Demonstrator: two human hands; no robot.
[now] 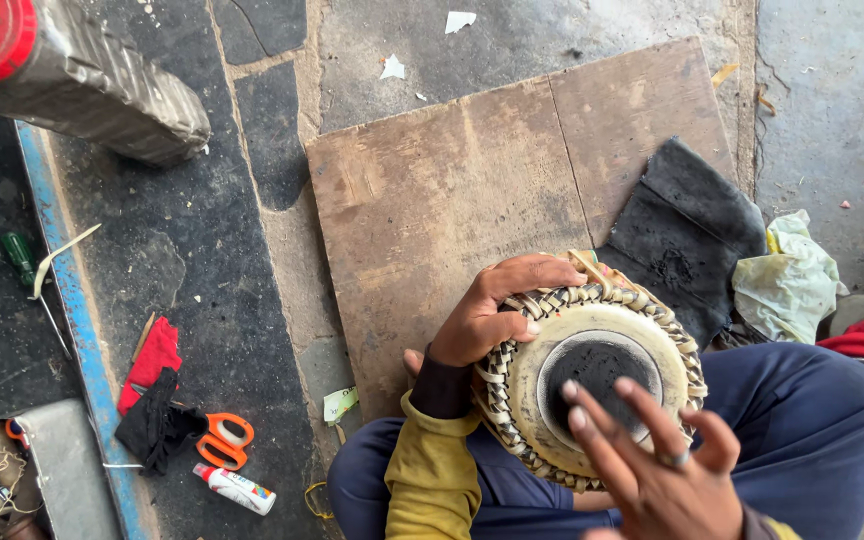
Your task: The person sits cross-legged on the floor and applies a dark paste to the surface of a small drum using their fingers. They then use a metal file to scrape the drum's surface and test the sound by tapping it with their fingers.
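Gripping the drum point(592, 385) rim, left hand point(492, 315); right hand point(652, 465) open above, wrist cut off near.

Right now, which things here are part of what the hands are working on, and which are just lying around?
In hand:
small hand drum with braided rim, resting on the lap
left hand gripping its rim
right hand, fingers spread over the black centre patch
wooden board just ahead

Lying about:
orange-handled scissors
small glue bottle
green-handled screwdriver
red cloth
red-capped bottle
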